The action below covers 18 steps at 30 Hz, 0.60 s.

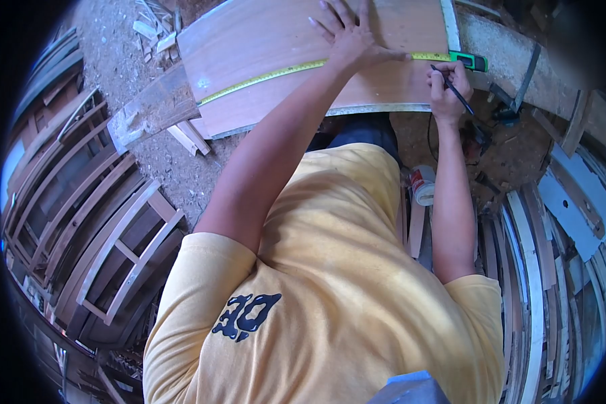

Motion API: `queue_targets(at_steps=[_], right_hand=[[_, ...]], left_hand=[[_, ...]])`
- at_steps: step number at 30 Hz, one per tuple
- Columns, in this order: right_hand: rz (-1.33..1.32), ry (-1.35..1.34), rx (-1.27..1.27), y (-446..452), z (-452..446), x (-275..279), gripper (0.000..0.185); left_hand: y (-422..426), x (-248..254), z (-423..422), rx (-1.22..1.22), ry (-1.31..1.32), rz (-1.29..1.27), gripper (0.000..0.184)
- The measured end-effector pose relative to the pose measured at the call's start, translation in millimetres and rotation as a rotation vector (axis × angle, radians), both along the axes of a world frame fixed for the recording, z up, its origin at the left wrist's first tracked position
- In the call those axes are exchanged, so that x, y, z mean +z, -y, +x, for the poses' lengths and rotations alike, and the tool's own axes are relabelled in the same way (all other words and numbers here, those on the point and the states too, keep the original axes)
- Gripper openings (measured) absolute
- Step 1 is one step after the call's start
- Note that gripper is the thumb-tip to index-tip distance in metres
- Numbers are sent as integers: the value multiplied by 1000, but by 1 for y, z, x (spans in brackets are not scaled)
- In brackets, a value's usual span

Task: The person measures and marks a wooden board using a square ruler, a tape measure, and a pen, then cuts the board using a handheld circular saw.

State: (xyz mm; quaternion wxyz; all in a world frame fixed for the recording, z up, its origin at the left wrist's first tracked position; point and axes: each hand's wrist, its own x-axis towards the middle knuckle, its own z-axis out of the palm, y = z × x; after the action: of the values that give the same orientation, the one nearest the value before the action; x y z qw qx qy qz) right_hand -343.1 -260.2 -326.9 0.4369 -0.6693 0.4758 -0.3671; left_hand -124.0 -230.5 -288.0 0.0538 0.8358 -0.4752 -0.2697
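A wooden panel (262, 50) with pale edges lies at the top of the head view. Across it runs a yellow measuring tape blade (269, 75), out of a green and black case (477, 62) at the panel's right edge. My left hand (357, 46) rests on the panel with its fingers spread, the thumb at the tape blade. Just below the tape case, my right hand (448, 93) is closed around a dark pen (456, 91), whose tip points toward the panel near the tape.
Under the panel, a worn plank (151, 108) sticks out left. Wooden frames (131, 252) and stacked strips lie at the left, more strips (532, 269) at the right. A white and red tub (423, 185) stands on the ground beside my right forearm, near dark tools and a cable.
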Motion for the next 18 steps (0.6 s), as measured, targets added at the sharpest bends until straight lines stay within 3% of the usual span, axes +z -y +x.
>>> queue_targets(at_steps=[18], right_hand=[[57, 21, 13, 1, -1, 0, 6]], left_hand=[[1, 8, -1, 1, -42, -9, 149]])
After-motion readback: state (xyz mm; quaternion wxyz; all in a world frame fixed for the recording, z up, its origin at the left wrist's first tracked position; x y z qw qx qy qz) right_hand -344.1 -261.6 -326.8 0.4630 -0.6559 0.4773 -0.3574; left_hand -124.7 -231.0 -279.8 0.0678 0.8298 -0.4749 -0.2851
